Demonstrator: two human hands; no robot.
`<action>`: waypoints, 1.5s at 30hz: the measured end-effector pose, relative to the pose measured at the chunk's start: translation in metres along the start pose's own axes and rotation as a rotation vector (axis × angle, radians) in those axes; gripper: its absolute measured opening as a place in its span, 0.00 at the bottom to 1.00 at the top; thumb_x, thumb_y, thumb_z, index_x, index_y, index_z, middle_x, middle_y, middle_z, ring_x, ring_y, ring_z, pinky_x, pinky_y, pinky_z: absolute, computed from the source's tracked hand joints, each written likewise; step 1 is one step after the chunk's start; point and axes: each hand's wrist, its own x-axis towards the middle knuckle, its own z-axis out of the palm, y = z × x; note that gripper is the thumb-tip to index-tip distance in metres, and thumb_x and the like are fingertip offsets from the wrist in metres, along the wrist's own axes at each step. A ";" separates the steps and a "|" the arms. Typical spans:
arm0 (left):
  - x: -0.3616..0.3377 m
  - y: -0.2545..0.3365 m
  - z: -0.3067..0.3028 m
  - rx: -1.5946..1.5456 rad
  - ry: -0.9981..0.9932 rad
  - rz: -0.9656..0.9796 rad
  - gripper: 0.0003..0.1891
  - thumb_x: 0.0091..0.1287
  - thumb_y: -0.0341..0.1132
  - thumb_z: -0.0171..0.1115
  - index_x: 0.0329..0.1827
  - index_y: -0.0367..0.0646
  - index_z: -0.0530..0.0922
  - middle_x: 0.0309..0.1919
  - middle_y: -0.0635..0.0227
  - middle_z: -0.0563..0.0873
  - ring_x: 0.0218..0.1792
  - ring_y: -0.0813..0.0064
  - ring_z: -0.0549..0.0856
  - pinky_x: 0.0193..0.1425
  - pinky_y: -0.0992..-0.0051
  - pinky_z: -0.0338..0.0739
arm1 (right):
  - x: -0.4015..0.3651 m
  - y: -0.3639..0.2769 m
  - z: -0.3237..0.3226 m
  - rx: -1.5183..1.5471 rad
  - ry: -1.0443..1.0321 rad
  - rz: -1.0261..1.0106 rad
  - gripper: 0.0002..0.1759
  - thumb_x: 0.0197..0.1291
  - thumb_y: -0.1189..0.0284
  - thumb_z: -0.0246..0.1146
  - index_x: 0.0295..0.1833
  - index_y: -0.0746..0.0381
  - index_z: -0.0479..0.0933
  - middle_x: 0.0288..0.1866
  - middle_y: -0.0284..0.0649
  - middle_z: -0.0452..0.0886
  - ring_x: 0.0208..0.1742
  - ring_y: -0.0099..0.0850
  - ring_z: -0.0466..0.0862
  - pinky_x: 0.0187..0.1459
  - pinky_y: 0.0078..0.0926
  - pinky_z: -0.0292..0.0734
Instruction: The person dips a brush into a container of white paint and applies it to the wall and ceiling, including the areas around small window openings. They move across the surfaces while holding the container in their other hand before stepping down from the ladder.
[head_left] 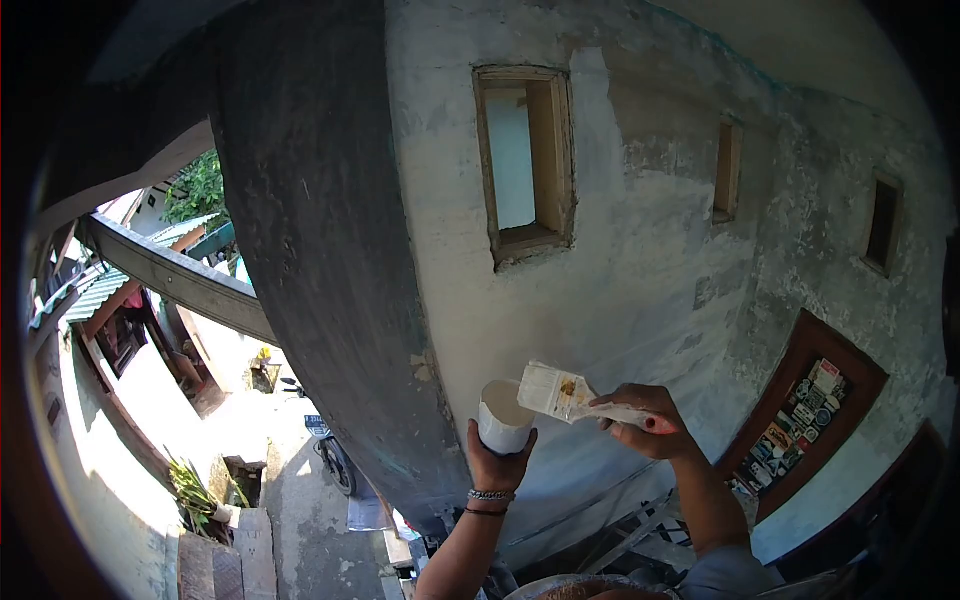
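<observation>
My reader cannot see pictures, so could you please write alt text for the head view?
A person's right hand holds a wide paintbrush near the rim of a white cup in the left hand, before a patchily painted wall with window openings. At the picture's left, a sunlit alley with a motorcycle shows past a dark pillar.

Patchy gray-white wall (640, 280), sm. window (513, 165) (wood-framed), dk. pillar (310, 220), sunlit alley (315, 540) w/ plants (193, 492)
</observation>
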 end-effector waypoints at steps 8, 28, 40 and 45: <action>0.033 0.008 0.061 0.039 -0.149 0.033 0.31 0.71 0.63 0.45 0.69 0.54 0.66 0.66 0.67 0.72 0.67 0.61 0.71 0.72 0.49 0.62 | 0.051 -0.029 -0.029 -0.321 -0.040 -0.226 0.18 0.55 0.81 0.64 0.53 0.65 0.82 0.34 0.37 0.82 0.34 0.21 0.80 0.37 0.22 0.74; -0.024 0.019 0.061 0.103 -0.120 0.027 0.29 0.72 0.61 0.42 0.69 0.54 0.67 0.65 0.67 0.73 0.66 0.59 0.73 0.68 0.49 0.66 | 0.430 -0.148 -0.102 0.252 0.455 -0.644 0.12 0.60 0.74 0.66 0.48 0.68 0.77 0.41 0.45 0.84 0.40 0.33 0.87 0.40 0.27 0.85; -0.030 0.056 0.020 0.065 -0.086 0.111 0.30 0.71 0.62 0.42 0.68 0.55 0.69 0.63 0.66 0.75 0.65 0.59 0.74 0.66 0.50 0.68 | 0.441 -0.130 -0.171 0.398 0.769 -0.643 0.11 0.58 0.77 0.65 0.44 0.72 0.76 0.38 0.47 0.83 0.37 0.37 0.87 0.39 0.31 0.87; -0.037 0.063 0.014 0.055 -0.055 0.128 0.31 0.70 0.64 0.43 0.68 0.56 0.69 0.62 0.66 0.76 0.63 0.58 0.75 0.65 0.50 0.69 | 0.433 -0.127 -0.176 0.394 0.999 -0.667 0.12 0.56 0.76 0.66 0.42 0.72 0.75 0.37 0.46 0.83 0.33 0.35 0.85 0.36 0.29 0.86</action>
